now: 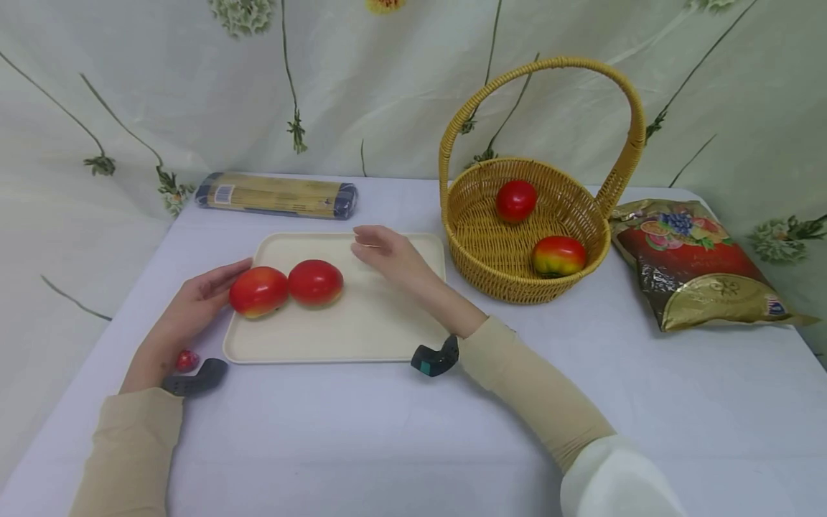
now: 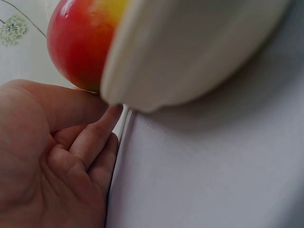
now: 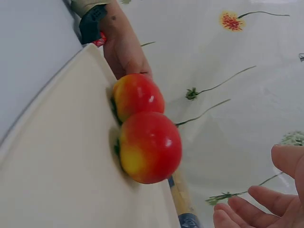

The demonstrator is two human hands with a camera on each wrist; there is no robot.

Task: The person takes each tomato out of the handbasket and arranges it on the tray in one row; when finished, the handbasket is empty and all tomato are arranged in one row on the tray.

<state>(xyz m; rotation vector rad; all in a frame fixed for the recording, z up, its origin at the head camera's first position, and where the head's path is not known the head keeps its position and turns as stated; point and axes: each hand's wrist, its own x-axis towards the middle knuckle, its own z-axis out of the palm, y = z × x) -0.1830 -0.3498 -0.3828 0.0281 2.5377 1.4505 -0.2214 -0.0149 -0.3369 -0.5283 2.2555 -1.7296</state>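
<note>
A cream tray (image 1: 362, 337) lies on the table with two red-and-yellow fruits side by side, a left fruit (image 1: 259, 292) and a right fruit (image 1: 316, 283). My left hand (image 1: 202, 301) is at the tray's left edge, close beside the left fruit. In the left wrist view, the fingers (image 2: 90, 142) reach to the tray's rim (image 2: 118, 71), which hides their tips; whether they press the fruit is unclear. Over the right part of the tray, my right hand (image 1: 390, 255) hovers with relaxed fingers. It holds nothing and stays apart from the fruits.
Right of the tray stands a wicker basket (image 1: 497, 287) with a tall handle, holding a red fruit (image 1: 516, 201) and a red-yellow fruit (image 1: 558, 256). Farther right lies a shiny food bag (image 1: 704, 262). A wrapped roll (image 1: 276, 195) sits behind the tray, and a small red item (image 1: 187, 360) near my left wrist.
</note>
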